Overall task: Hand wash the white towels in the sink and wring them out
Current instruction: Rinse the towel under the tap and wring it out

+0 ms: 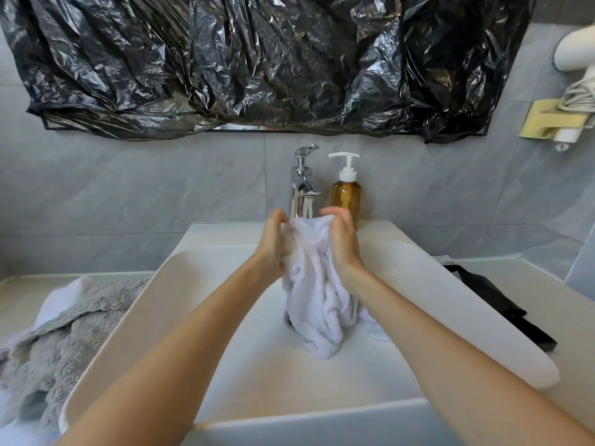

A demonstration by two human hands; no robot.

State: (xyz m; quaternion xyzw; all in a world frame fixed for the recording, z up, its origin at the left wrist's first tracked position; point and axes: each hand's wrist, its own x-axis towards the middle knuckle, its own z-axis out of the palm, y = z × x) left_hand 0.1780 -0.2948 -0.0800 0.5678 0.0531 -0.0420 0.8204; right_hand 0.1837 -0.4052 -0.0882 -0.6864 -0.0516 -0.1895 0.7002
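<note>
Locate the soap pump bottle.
Head view: the amber soap pump bottle stands on the sink back ledge, just right of the faucet, behind the right hand.

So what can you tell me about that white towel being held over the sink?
The white towel is soft, fluffy terry cloth, bunched into a long rumpled bundle that hangs down into the sink. Its top is gathered under the faucet, where water is running. The left hand and right hand grip its upper part from either side. Its lower end touches the basin floor near the drain. It looks wet.
</note>
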